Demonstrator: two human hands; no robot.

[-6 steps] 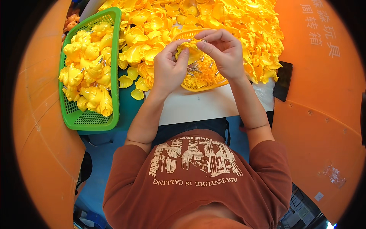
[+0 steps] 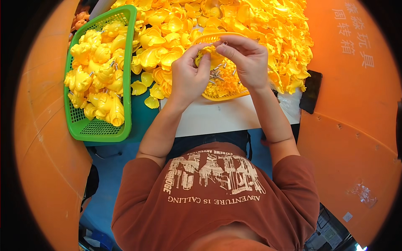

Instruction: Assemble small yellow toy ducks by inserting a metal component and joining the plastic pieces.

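Observation:
Over a yellow basket (image 2: 229, 98), my left hand (image 2: 190, 73) pinches a yellow plastic piece (image 2: 202, 55) between thumb and fingers. My right hand (image 2: 247, 62) is closed beside it, thumb against forefinger on a small metal ring (image 2: 225, 43). The fingertips of both hands nearly meet, and whether the ring is joined to the yellow piece is hidden by them. Below, the basket holds small yellow parts (image 2: 228, 81) and several silvery metal pieces (image 2: 216, 75).
A green basket (image 2: 127, 83) at the left carries yellow plastic figures (image 2: 100, 75) with metal bits sticking out. Thin yellow shells (image 2: 167, 35) are heaped across the back. A dark phone (image 2: 310, 92) lies at the right, by an orange panel (image 2: 356, 117); another orange panel (image 2: 42, 125) stands left.
The view has shifted very slightly. My right fingers have curled in a little around the metal ring, while my left hand keeps its grip on the yellow piece.

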